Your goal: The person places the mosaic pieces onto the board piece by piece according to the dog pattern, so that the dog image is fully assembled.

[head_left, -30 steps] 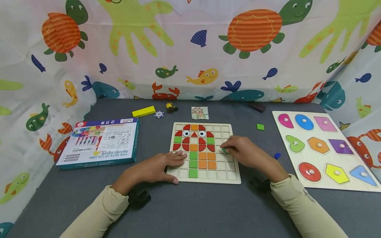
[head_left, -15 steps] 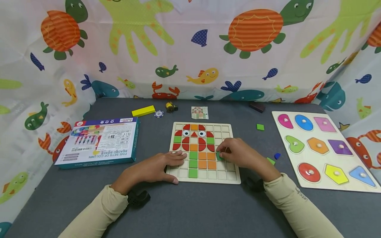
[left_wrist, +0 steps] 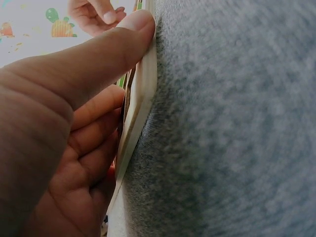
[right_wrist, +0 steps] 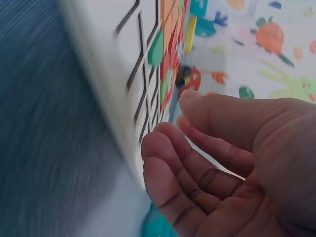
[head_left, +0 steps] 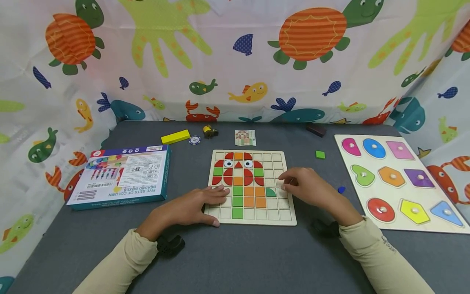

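One wooden grid board (head_left: 253,216) lies mid-desk, partly filled with red, orange and green tiles. Its left edge is pressed by the flat left hand (head_left: 194,206); the right hand (head_left: 312,188), apparently empty, hovers loosely curled beside one green quarter-round tile (head_left: 271,192).

Lower-left cells of grid board (head_left: 290,220) hidden beneath fingers of left hand (head_left: 191,206). Board's right edge partly covered under fingers of right hand (head_left: 312,188). Right wrist view blurred; board cells beyond fingertips indistinct. Print on small card (head_left: 245,138) too small to read. Sleeves cut off at frame bottom.
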`<move>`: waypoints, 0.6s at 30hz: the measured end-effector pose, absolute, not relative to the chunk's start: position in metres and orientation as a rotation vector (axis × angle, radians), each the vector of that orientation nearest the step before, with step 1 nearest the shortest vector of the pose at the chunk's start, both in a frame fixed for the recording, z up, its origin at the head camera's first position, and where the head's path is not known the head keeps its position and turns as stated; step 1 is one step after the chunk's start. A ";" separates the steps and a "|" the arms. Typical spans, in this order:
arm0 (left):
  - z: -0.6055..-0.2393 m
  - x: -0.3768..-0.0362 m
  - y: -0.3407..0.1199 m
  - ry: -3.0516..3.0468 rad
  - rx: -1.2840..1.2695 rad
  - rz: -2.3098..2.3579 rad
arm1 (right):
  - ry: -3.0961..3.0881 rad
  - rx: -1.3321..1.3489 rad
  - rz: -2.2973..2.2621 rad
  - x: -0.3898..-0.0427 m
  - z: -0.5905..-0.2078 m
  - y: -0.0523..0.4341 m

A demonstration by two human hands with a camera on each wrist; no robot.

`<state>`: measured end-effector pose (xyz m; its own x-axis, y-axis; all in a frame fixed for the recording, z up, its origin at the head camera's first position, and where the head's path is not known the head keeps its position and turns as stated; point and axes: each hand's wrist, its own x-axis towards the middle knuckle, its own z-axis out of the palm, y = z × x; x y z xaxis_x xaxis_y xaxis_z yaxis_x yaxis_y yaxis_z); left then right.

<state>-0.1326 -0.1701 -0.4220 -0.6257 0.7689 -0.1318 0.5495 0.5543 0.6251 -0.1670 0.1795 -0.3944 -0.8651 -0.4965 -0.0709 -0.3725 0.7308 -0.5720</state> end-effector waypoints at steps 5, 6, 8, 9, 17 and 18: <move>-0.421 -0.132 -0.169 2.408 1.047 0.765 | 2.787 -0.651 -0.790 -0.161 -0.391 0.212; -0.422 -0.132 -0.169 2.410 1.042 0.760 | 2.799 -0.646 -0.787 -0.159 -0.390 0.218; -0.422 -0.132 -0.169 2.413 1.036 0.752 | 2.824 -0.631 -0.779 -0.156 -0.389 0.230; -0.422 -0.132 -0.169 2.414 1.037 0.754 | 2.834 -0.620 -0.779 -0.155 -0.388 0.235; -0.422 -0.132 -0.170 2.408 1.049 0.754 | 2.849 -0.524 -0.741 -0.145 -0.396 0.271; -0.422 -0.133 -0.170 2.406 1.053 0.752 | 2.848 -0.518 -0.732 -0.144 -0.397 0.275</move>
<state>-0.1325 -0.1703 -0.4219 -0.6327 0.7602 -0.1475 0.5410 0.5702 0.6182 -0.1441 0.2751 -0.3973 -0.9280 -0.3671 -0.0637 -0.2909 0.8206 -0.4919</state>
